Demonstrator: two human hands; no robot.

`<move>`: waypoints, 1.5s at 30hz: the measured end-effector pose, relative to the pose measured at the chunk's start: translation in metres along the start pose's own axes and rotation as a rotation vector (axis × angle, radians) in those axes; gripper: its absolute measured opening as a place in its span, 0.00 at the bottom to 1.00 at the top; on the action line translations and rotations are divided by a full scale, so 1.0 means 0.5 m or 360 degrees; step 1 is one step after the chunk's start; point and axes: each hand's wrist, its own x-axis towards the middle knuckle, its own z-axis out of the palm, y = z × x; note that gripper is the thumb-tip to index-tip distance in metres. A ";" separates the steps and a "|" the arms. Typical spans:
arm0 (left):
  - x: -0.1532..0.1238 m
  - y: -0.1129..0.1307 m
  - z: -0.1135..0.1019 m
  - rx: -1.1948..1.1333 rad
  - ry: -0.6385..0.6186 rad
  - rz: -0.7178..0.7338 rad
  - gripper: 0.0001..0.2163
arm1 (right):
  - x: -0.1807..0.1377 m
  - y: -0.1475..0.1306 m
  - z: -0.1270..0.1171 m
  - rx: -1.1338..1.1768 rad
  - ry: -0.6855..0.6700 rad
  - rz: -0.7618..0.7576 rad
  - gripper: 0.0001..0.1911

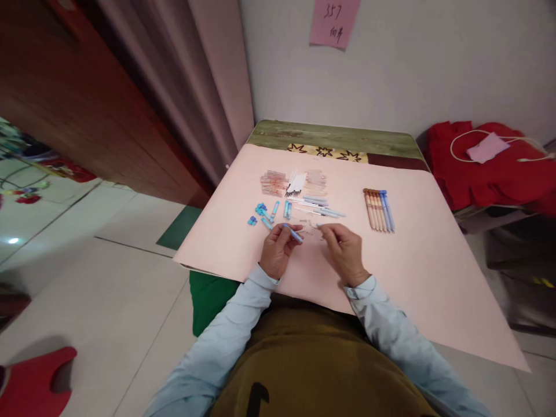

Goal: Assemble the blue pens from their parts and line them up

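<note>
My left hand [278, 249] is closed around a light blue pen barrel [295, 233], which points right and away from me. My right hand [345, 249] rests on the pink sheet [412, 278] with its fingertips pinched together over something too small to make out. Just beyond my hands lie loose blue pen parts [264, 213] and several blue and white pen barrels [319, 205]. Farther back sit a bundle of white refills [296, 184] and clear pinkish pen pieces [273, 182]. A row of finished orange and blue pens [379, 209] lies to the right.
The pink sheet covers a small table with a green wooden far edge [334, 133], set against a white wall. A red cloth with a white cable [490, 162] lies on a seat at right. Curtain and a wooden door stand at left; tiled floor lies below.
</note>
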 end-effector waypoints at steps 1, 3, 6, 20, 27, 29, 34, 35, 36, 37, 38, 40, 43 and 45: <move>0.000 0.003 0.001 -0.0035 0.0007 -0.0041 0.15 | 0.007 0.004 -0.014 -0.0042 0.0124 0.0095 0.12; 0.000 0.009 0.002 -0.0048 0.0020 -0.0114 0.17 | 0.020 0.015 -0.043 -0.0174 0.0203 0.0233 0.12; 0.004 0.014 0.002 -0.0070 0.0097 -0.0153 0.17 | 0.023 0.028 -0.071 -0.0404 0.0114 0.0289 0.10; 0.008 0.018 -0.008 -0.0251 0.0095 -0.0217 0.15 | -0.003 -0.001 -0.026 -0.1020 -0.0394 0.0041 0.09; 0.002 0.024 -0.007 -0.0195 0.0101 -0.0290 0.18 | 0.016 0.002 -0.004 -0.1196 -0.0487 0.0003 0.11; -0.004 0.036 -0.006 -0.0128 0.0117 -0.0337 0.18 | 0.023 0.000 -0.002 -0.1200 -0.0493 -0.0004 0.11; -0.015 0.072 -0.003 0.0178 0.0162 -0.0474 0.19 | 0.048 -0.002 -0.004 -0.1122 -0.0379 0.0071 0.11; -0.016 0.075 -0.003 0.0239 0.0167 -0.0500 0.19 | 0.055 -0.003 -0.003 -0.1108 -0.0376 0.0097 0.10; -0.018 0.076 -0.003 0.0287 0.0170 -0.0526 0.19 | 0.064 -0.004 -0.001 -0.1094 -0.0386 0.0122 0.10; -0.019 0.075 -0.004 0.0323 0.0173 -0.0549 0.19 | 0.073 -0.006 0.001 -0.1082 -0.0403 0.0146 0.10; -0.020 0.072 -0.006 0.0346 0.0173 -0.0570 0.18 | 0.083 -0.008 0.004 -0.1070 -0.0427 0.0166 0.09; -0.022 0.065 -0.009 0.0369 0.0154 -0.0597 0.18 | 0.101 -0.013 0.010 -0.1056 -0.0491 0.0197 0.08; -0.024 0.060 -0.014 0.0355 0.0116 -0.0603 0.18 | 0.121 -0.021 0.012 -0.1065 -0.0601 0.0240 0.07; -0.023 0.062 -0.017 0.0305 0.0118 -0.0606 0.19 | 0.128 -0.025 0.008 -0.1087 -0.0663 0.0246 0.07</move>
